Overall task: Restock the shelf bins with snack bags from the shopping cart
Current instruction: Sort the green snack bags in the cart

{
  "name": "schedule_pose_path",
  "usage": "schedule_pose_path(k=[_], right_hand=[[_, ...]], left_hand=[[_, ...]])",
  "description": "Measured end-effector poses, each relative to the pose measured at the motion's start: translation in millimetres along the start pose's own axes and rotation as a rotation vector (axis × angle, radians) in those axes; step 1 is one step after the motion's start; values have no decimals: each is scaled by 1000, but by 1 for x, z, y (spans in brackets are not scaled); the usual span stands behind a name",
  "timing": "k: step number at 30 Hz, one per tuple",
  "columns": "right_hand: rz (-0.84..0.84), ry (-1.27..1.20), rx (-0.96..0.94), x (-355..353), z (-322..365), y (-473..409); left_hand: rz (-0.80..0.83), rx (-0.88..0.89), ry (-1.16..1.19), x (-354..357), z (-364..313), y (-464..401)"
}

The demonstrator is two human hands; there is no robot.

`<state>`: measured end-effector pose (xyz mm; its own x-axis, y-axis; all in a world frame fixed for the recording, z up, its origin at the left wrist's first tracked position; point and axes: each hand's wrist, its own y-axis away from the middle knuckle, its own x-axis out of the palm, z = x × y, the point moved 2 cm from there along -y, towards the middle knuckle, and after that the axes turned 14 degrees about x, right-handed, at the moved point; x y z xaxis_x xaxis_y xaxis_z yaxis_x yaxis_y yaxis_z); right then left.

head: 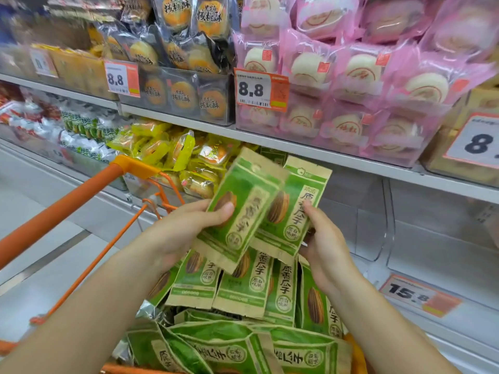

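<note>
Head view shows little restocked: the clear bins (432, 233) at right look bare, while the cart (54, 211) holds many green bags (243, 290). Left hand (178, 233) clamps 1 bag (243, 209), right hand (324, 238) grips another (291, 211), both raised above the cart.

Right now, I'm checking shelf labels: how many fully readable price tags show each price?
8.8 tags: 2
15.8 tag: 1
Total: 3
Not counted: cut-off tag at the right edge, blurred tag far left.
</note>
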<state>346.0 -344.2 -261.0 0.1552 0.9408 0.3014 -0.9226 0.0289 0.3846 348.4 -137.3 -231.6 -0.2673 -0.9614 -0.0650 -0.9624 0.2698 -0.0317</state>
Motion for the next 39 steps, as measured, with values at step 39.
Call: schedule_pose_path(k=[39], right_hand=[[-281,317,-132,25,29,-248]], left_hand=[[90,452,-1126,-1,105,-86]])
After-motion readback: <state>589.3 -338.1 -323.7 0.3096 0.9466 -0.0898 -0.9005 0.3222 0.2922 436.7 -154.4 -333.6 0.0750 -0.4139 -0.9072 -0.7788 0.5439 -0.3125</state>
